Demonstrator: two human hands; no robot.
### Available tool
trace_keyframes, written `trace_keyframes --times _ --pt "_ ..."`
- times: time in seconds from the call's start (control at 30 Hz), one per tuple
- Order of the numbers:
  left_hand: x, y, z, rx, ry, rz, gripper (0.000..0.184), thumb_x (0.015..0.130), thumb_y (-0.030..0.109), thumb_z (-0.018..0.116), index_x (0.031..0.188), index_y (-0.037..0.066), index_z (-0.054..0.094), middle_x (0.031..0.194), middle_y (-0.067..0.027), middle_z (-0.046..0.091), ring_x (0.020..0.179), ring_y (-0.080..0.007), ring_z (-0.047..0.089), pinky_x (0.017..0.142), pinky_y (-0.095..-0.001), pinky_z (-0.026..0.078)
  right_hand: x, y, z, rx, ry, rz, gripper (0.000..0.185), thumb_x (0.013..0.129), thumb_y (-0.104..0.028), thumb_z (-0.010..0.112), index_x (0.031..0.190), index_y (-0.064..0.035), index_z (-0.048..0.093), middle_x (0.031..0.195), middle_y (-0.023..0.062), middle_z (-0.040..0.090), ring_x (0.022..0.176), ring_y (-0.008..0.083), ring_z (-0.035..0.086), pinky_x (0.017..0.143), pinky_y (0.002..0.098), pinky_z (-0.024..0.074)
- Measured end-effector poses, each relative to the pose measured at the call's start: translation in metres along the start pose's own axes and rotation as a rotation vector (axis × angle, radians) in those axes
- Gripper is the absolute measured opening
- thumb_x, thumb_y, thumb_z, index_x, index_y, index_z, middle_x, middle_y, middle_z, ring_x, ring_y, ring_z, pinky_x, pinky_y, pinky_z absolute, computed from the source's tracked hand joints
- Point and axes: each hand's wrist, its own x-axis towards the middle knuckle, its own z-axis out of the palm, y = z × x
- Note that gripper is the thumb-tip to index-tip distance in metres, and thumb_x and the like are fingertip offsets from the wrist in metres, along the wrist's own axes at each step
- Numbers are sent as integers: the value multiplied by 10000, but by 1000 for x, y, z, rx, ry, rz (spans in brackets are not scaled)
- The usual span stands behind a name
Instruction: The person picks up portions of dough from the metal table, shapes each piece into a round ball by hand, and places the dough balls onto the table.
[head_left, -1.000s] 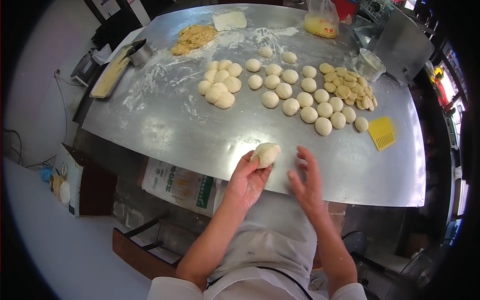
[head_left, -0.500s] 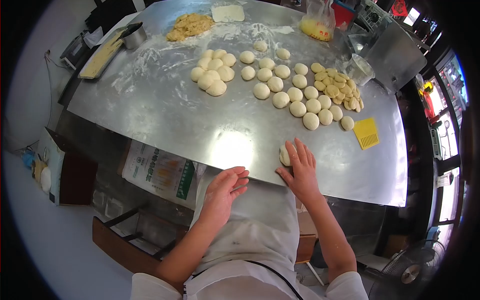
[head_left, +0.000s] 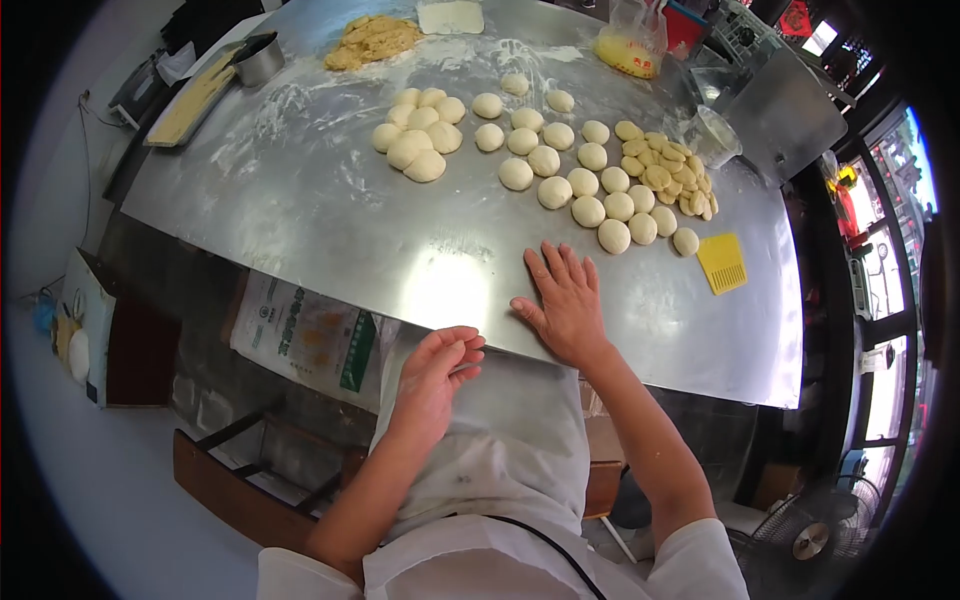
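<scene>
My right hand (head_left: 566,305) lies palm down on the steel table with its fingers spread and thumb out to the left. The dough ball that was beside it is out of sight; whether it lies beneath the palm I cannot see. My left hand (head_left: 437,362) hovers at the table's near edge, fingers loosely curled and apart, with nothing visible in it. Beyond the right hand sit several round dough balls (head_left: 588,211), spaced out in loose rows. A tighter cluster of dough balls (head_left: 410,150) rests to their left, some touching.
Flattened yellowish pieces (head_left: 668,172) are heaped at the right, near a yellow scraper (head_left: 722,263). A filling-like mass (head_left: 372,43) lies at the back on the floured steel table (head_left: 300,210). A metal pot (head_left: 259,60), a tray (head_left: 200,98) and a plastic bag (head_left: 630,48) stand farther off.
My right hand has moved forward and slightly left, flattening over the table, and the dough ball beside it has gone from view. My left hand's fingers have curled in a little.
</scene>
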Motion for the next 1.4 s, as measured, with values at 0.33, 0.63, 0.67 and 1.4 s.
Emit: trace_keyframes --times 0.33,0.63,0.67,1.4 --pt "-2 -2 -6 4 9 -45 213 1046 132 590 1230 70 678 1195 -68 712 1073 -162 650 965 -331 521 -37 52 -13 844 146 447 527 1058 -312 651 1463 1 526 1563 195 504 1434 329 485 1199 439 390" --pt "6 -5 16 139 -71 -58 275 1072 203 579 1288 57 665 1232 -87 706 1128 -181 652 990 -338 527 -76 47 -10 371 215 313 466 889 -154 852 1238 -6 580 1453 199 589 1352 325 558 1142 443 442" --pt "8 -6 25 152 -108 -62 310 1079 223 577 1326 52 651 1255 -91 699 1153 -186 651 1010 -345 527 -76 44 -10 552 221 372 440 884 -127 849 1211 -14 577 1416 185 616 1313 309 585 1116 432 464" --pt "26 -46 78 -118 -430 -293 494 1082 305 648 1455 11 511 1331 -90 644 1220 -210 649 1020 -352 551 -92 -4 -43 674 94 66 780 786 -188 884 1454 -43 510 1432 175 590 1296 386 577 1106 485 456"
